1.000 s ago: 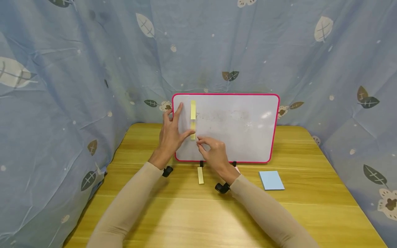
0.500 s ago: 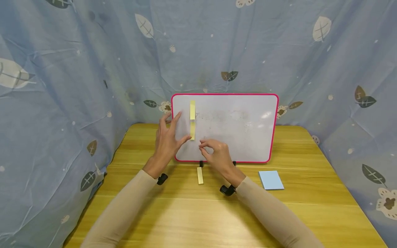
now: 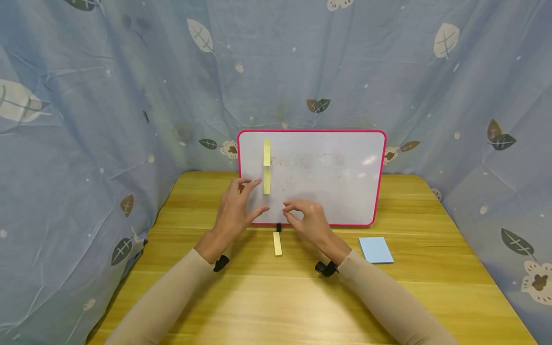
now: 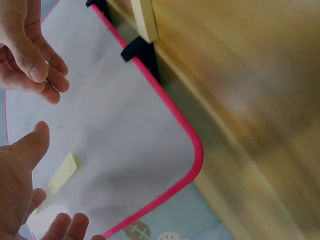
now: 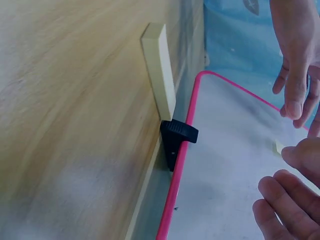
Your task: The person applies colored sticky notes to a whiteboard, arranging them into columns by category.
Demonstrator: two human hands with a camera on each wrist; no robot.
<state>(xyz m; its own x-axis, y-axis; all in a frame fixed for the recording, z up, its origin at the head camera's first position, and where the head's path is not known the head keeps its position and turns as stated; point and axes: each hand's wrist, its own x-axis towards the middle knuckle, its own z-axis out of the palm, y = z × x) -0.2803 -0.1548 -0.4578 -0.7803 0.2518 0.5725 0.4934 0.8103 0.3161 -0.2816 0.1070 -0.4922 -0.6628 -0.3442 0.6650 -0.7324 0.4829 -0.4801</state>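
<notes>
Two narrow yellow sticky notes stick to the whiteboard (image 3: 323, 177) near its left side, an upper note (image 3: 267, 152) above a lower note (image 3: 267, 182). My left hand (image 3: 235, 206) is in front of the board's lower left corner, thumb and fingers spread and holding nothing. My right hand (image 3: 308, 218) is before the lower middle of the board, its fingers loosely bent toward the thumb with nothing visible between them. A narrow yellow sticky note pad (image 3: 277, 244) lies on the table below and between the hands; the right wrist view shows its thickness (image 5: 160, 70).
The pink-rimmed board stands upright on black feet (image 5: 175, 142) at the back of the wooden table (image 3: 276, 306). A square light blue sticky note pad (image 3: 376, 250) lies to the right. A patterned blue curtain (image 3: 276, 62) surrounds the table.
Both hands have drawn down from the notes and away from each other, the left downward and left, the right downward and right. The left thumb has come off the lower note, which stays on the board.
</notes>
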